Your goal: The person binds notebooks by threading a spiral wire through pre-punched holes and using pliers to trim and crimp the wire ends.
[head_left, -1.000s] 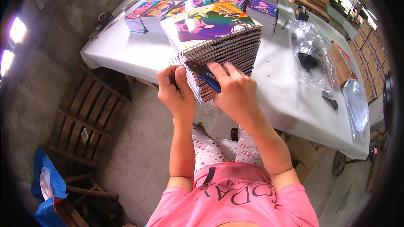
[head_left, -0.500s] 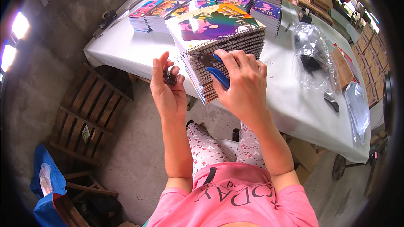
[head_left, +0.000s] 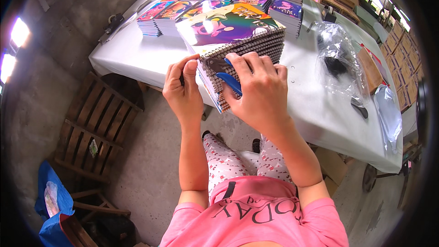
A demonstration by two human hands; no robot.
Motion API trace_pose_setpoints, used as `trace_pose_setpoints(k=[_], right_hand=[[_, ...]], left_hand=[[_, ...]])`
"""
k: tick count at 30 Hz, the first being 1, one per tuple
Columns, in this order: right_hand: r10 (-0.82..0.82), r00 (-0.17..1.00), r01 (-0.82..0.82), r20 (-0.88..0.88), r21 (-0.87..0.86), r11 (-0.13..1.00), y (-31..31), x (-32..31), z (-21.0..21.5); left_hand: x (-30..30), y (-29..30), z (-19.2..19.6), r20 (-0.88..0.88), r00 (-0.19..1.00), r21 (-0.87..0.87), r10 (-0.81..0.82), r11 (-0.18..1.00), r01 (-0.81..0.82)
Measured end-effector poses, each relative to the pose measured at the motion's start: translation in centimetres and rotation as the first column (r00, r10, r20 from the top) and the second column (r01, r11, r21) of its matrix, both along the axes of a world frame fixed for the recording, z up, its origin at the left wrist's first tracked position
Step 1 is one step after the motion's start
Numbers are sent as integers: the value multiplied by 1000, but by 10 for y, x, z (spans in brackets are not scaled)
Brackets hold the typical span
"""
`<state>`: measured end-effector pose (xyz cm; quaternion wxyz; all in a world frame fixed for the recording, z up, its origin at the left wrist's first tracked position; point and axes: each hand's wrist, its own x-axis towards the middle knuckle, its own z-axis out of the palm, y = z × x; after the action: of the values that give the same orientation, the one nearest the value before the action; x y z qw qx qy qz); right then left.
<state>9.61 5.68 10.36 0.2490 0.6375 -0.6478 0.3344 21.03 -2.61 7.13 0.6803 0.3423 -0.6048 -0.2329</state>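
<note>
A tall stack of spiral-bound notebooks (head_left: 228, 29) stands at the table's front edge, its dark wire spines facing me. My right hand (head_left: 260, 84) grips blue-handled cutting pliers (head_left: 228, 82), whose dark jaws point left at the spine ends on the stack's left corner. Close to those jaws is my left hand (head_left: 183, 84), thumb and forefinger raised to the corner of the stack. Its other fingers curl round a small dark clump, like wire clippings, now mostly hidden. Whether the fingertips pinch a wire end is too small to tell.
More stacks of colourful notebooks (head_left: 171, 11) fill the far side of the white-covered table (head_left: 302, 110). A clear plastic bag (head_left: 340, 59) with something black lies at the right. Cardboard boxes (head_left: 398, 59) are piled beyond. A slatted wooden pallet (head_left: 98, 119) leans at the left.
My left hand has risen to the corner of the stack, its fingers closing over the dark clump. The pliers in my right hand have shifted slightly left, and their jaws lie nearer the corner.
</note>
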Motion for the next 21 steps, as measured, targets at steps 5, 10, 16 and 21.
trace_pose_setpoints(k=[5,10,16,21], right_hand=[[-7,1000,7,1,18,1000,1,-1,-2],[17,1000,-17,6,62,998,1,0,-1],[140,973,-172,184,170,970,-4,-10,-11],[302,914,-302,270,-43,952,10,-36,-11]], left_hand=[[-2,1,-1,-8,1000,-15,-15,1000,15],[-3,7,1,-79,995,61,-54,996,59],[0,6,-2,-177,984,21,-28,999,33],[15,19,14,-698,532,-89,-479,796,599]])
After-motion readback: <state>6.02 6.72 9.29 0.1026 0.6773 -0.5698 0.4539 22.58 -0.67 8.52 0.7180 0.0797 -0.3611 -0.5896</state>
